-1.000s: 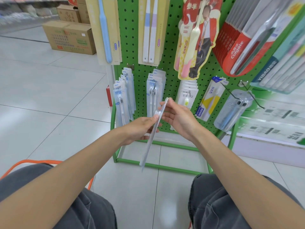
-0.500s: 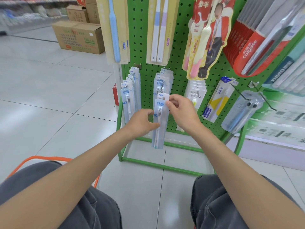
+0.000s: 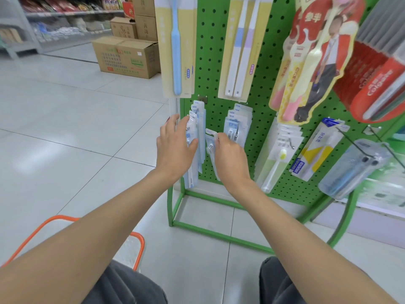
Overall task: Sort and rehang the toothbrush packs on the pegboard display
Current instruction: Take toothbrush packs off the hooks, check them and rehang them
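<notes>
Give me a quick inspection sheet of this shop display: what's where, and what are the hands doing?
Surface: green pegboard on a green floor frame, hung with toothbrush packs.
Job's things: loose pack held in front of the board, between left stack and middle stack.
Clutter: nothing seen.
Hands: left hand flat against the left stack; right hand pinches the loose pack.
Cables: nothing seen.
Surroundings: tiled floor, cardboard boxes, orange-framed object at lower left.
</notes>
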The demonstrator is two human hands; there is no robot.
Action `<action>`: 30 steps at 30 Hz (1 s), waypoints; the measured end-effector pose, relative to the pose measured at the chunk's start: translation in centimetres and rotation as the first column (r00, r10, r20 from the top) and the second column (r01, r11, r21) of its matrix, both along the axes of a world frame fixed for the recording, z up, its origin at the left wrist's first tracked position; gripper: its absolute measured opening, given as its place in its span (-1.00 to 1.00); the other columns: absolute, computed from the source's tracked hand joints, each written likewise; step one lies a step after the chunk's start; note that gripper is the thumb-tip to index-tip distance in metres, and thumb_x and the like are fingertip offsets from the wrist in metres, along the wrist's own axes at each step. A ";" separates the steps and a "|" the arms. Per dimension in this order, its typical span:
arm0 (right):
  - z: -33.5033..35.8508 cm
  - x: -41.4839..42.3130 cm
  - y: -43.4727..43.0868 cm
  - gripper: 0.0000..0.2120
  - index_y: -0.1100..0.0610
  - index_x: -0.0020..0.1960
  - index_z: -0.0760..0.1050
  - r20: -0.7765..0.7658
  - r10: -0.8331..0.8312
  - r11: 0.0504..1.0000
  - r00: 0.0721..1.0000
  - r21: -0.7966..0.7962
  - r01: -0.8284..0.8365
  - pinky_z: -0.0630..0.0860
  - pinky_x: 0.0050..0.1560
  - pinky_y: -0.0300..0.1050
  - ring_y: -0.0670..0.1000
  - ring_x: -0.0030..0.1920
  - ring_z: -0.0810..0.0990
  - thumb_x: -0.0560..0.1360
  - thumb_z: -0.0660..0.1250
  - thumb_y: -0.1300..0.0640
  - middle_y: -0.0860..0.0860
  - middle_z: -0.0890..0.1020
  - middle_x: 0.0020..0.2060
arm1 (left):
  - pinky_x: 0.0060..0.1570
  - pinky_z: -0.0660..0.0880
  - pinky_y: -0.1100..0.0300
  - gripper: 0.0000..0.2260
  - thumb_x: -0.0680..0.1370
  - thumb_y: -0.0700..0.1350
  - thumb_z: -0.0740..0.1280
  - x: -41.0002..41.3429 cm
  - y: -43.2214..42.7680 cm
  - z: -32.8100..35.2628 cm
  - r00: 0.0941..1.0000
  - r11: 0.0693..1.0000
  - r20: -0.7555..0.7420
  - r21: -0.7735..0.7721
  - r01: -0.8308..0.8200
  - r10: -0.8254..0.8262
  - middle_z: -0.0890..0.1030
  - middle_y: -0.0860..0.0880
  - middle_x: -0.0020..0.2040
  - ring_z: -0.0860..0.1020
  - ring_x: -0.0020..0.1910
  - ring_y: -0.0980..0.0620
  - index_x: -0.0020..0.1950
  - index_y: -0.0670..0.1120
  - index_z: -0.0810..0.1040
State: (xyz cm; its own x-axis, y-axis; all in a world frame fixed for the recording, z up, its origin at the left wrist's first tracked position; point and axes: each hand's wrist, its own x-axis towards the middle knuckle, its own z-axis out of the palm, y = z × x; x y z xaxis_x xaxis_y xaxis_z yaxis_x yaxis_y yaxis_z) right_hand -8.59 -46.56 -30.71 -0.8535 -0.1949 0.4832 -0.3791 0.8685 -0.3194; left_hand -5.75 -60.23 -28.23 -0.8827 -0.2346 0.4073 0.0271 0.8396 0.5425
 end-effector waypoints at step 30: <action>1.5 -9.2 -4.0 -0.83 0.18 0.02 0.62 0.164 0.279 0.860 0.946 -0.480 -0.171 0.57 -0.02 0.01 0.07 -0.12 0.63 0.60 0.25 0.20 0.05 0.68 -0.17 | 0.41 0.24 0.01 -0.50 0.66 -0.04 0.21 -3.1 -1.6 -0.2 0.993 0.984 0.046 0.143 0.104 -0.112 0.27 0.00 0.51 0.24 0.45 -0.02 0.58 -0.03 0.15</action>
State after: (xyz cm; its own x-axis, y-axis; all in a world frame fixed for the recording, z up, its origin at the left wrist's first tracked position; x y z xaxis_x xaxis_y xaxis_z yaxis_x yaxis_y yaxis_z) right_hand -17.83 -50.55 -29.19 -0.9071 -0.2000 0.3703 -0.4193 0.5053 -0.7543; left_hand -8.85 -61.87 -28.47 -0.9256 -0.1882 0.3284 0.0813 0.7486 0.6580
